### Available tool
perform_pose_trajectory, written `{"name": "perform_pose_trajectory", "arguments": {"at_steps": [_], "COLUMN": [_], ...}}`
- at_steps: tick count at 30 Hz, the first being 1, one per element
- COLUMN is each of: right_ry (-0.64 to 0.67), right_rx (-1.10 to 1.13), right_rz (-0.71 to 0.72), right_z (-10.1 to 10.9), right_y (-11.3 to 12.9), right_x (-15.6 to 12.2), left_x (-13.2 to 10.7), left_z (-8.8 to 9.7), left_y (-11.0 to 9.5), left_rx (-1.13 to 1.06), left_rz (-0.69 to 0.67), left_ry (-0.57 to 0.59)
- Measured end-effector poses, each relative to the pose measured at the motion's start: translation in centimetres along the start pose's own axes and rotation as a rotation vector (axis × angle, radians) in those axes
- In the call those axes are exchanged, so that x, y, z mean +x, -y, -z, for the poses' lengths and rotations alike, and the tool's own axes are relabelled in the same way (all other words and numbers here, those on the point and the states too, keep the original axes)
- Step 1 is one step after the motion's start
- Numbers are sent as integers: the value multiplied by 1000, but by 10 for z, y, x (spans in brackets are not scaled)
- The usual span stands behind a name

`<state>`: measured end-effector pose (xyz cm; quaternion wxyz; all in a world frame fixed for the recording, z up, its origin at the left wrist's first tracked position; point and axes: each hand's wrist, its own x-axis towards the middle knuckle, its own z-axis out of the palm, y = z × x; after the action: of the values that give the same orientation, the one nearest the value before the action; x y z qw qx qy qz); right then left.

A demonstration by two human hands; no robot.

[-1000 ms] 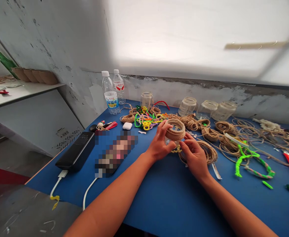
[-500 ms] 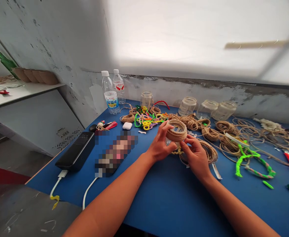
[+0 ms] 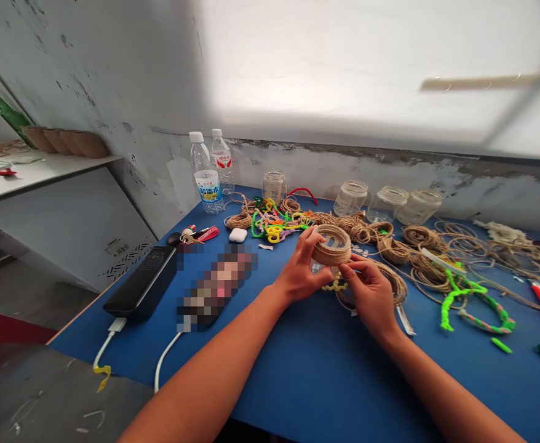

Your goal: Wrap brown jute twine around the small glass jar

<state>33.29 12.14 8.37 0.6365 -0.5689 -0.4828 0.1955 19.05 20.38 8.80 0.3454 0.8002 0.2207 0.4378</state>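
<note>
My blue worktable carries coils of jute twine, a heap of coloured pipe cleaners and, near the far edge, three bare glass jars. Held up between my hands, just above a loose twine coil, is a glass jar wrapped in jute twine, near the middle of the table. Its long axis runs roughly upright, with the open mouth facing up and tilted somewhat toward me; the exact angle cannot be read. Bare glass shows below the wrapped band. My left hand curls around the jar's near left side, fingers closed on the twine. My right hand comes in from the lower right, with its fingertips pinched against the jar's lower edge. A twisted yellow cord lies just below the jar.
</note>
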Motion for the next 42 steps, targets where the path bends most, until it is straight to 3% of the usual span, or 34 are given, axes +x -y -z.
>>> {"name": "perform_pose_trajectory", "arguments": {"at_steps": [17, 29, 37, 42], "right_ry": [-20, 1, 45, 18], "right_rx": [-24, -155, 19, 2], "right_rz": [-50, 44, -40, -51], "right_z": [-2, 3, -2, -1], "right_y": [4, -4, 0, 2], "right_x": [-5, 2, 0, 0], "left_x": [-2, 0, 0, 1], "left_z": [-2, -5, -4, -4], "left_y": [-5, -2, -2, -1], "left_rx": [74, 80, 53, 15], "left_rz": [-7, -2, -6, -36], "left_ry": [-64, -85, -65, -50]}}
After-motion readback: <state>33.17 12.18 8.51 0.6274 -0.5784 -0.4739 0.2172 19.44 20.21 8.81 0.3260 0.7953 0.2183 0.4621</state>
